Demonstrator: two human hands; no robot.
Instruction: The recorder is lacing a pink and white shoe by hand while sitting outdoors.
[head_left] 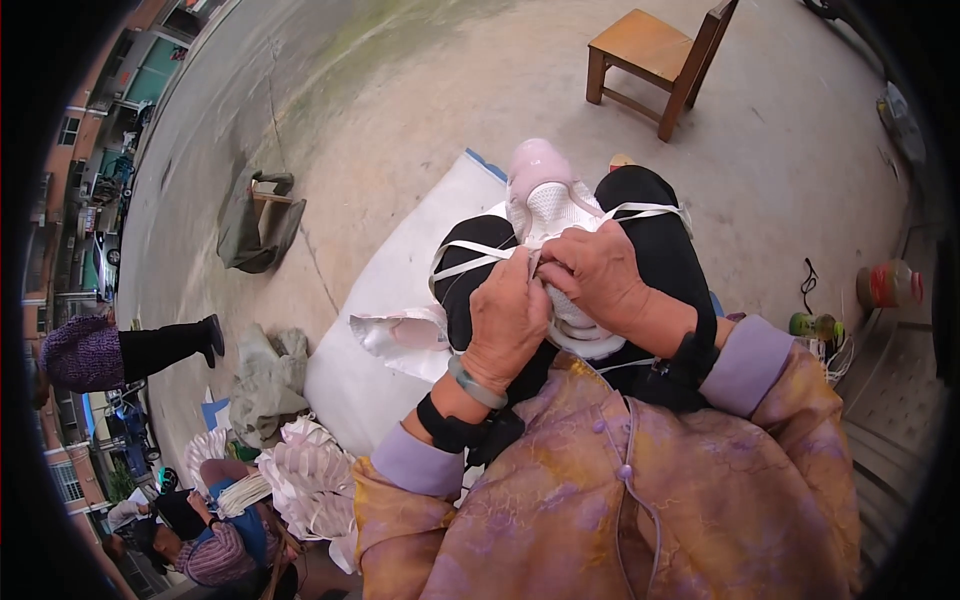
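A pale pink and white sneaker [541, 165] rests between my knees, toe pointing away from me. Both my hands meet over its lacing area. My left hand [508, 312] has its fingertips pinched at the near left side of the opening, on the white shoelace [470, 266]. My right hand [600, 278] is closed beside it, fingers bent over the eyelets and the lace. One loop of lace runs out over my left knee, another over my right knee. The exact grip at the fingertips is partly hidden by my knuckles.
A white sheet [385, 270] lies under my legs, with a loose pinkish-white shoe upper [405, 335] by my left knee. Piled uppers [312, 475] lie at lower left, near a seated person. A wooden chair [645, 48] stands ahead; a bottle [885, 285] is at right.
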